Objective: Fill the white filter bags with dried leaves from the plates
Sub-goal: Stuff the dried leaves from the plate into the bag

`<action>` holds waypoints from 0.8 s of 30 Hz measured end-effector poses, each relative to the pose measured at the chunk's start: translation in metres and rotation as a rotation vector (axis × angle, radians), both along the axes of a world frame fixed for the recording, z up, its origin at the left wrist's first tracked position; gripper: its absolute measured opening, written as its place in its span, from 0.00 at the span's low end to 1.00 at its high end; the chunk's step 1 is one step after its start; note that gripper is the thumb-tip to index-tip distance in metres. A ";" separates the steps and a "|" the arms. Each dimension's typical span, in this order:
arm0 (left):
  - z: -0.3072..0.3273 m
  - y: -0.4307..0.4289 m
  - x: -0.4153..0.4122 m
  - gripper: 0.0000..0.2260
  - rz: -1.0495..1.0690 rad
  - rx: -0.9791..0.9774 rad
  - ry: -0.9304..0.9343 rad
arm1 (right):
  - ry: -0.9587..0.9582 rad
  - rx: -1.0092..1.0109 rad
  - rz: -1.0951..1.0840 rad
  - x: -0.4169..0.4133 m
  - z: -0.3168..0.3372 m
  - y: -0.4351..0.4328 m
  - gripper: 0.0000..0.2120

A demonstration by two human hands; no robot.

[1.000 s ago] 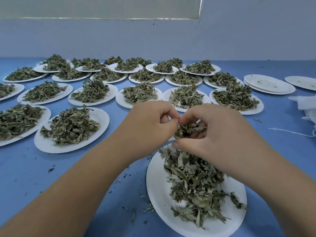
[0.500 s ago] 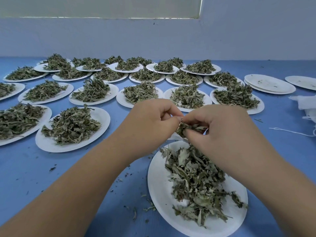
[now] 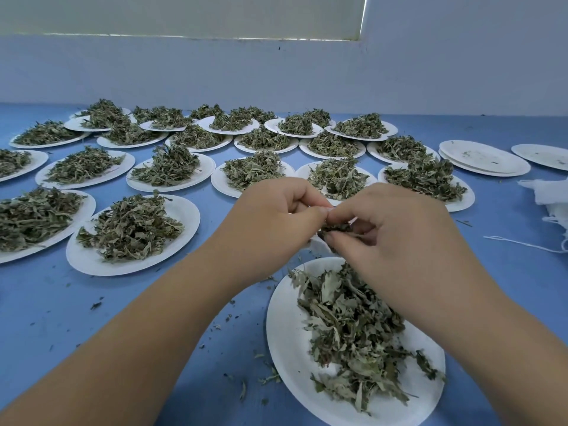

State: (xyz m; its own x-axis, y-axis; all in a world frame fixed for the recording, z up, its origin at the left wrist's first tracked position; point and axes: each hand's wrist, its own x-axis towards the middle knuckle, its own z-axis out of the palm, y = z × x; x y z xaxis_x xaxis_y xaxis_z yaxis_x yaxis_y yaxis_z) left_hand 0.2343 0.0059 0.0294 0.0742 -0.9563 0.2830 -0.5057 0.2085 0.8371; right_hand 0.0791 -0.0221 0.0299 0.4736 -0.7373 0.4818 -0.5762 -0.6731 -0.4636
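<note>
My left hand (image 3: 270, 222) and my right hand (image 3: 396, 235) meet above the far rim of the nearest white plate (image 3: 285, 342). A pile of dried leaves (image 3: 350, 327) lies on that plate. Between my fingers sits a white filter bag (image 3: 318, 245), mostly hidden, with only a small white edge showing under my hands. My left hand pinches the bag's top edge. My right hand's fingers pinch a clump of leaves (image 3: 335, 227) at the bag's mouth.
Several white plates heaped with dried leaves (image 3: 132, 229) cover the blue table to the left and behind. A stack of bare plates (image 3: 482, 156) stands at the back right. White bags with loose strings (image 3: 550, 195) lie at the right edge. Leaf crumbs dot the table.
My hands have drawn closer together and risen slightly. The clump of leaves in my right fingers has sunk further between my hands, so less of it shows.
</note>
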 end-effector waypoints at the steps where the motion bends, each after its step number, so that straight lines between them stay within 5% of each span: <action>1: 0.000 0.000 0.000 0.06 0.002 -0.004 -0.007 | -0.030 -0.003 -0.003 -0.001 0.000 0.000 0.06; 12: 0.000 0.001 -0.001 0.07 -0.017 -0.008 0.030 | -0.166 0.031 0.101 -0.007 0.002 -0.004 0.12; 19: 0.001 0.002 0.000 0.06 -0.030 0.014 0.105 | 0.035 -0.170 0.244 -0.006 0.004 -0.003 0.05; 24: 0.003 0.001 0.005 0.05 0.057 -0.016 0.108 | -0.031 -0.219 0.269 -0.023 0.013 -0.010 0.10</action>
